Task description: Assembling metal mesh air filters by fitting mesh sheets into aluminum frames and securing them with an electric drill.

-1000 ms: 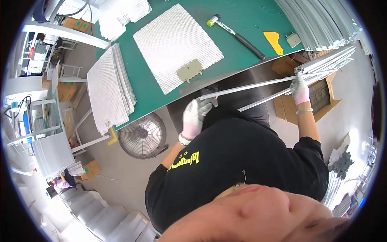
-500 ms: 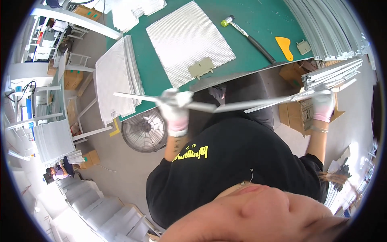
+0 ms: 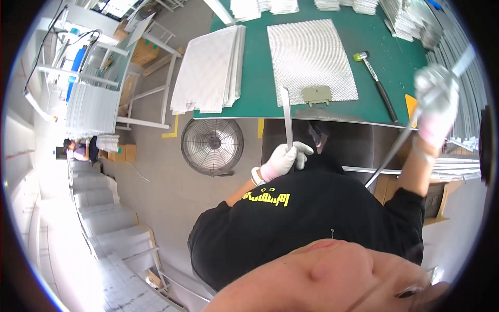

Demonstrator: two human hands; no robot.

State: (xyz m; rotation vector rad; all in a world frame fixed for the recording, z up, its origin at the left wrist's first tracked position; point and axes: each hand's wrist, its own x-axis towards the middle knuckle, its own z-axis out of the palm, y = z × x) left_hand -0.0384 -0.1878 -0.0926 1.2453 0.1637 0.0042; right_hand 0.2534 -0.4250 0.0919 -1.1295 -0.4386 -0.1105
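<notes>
My gloved left hand [image 3: 283,160] is closed around a thin metal strip [image 3: 288,117], which stands nearly upright in front of the table edge. Off to the right, my gloved right hand [image 3: 436,99] grips another long metal strip [image 3: 387,158], slanting from beside my chest to the upper right. That hand and the strip's far end are blurred. On the green table [image 3: 254,78] lies a silvery mesh sheet [image 3: 312,57], with a grey-green notched plastic piece [image 3: 317,95] on its near edge. A yellow scraper [image 3: 411,106] is partly covered by my right hand.
A black-handled hammer [image 3: 379,86] rests right of the mesh. Stacked mesh sheets [image 3: 205,70] overhang the table's left edge. A round floor fan [image 3: 212,147] stands below it. Metal strips [image 3: 452,169] lie at the right above a cardboard box [image 3: 439,203]. Another person [image 3: 78,151] is far left.
My left hand has come closer to my body, its strip turning from level to upright. My right hand has risen over the table's right side with its strip, now slanted. The view has shifted.
</notes>
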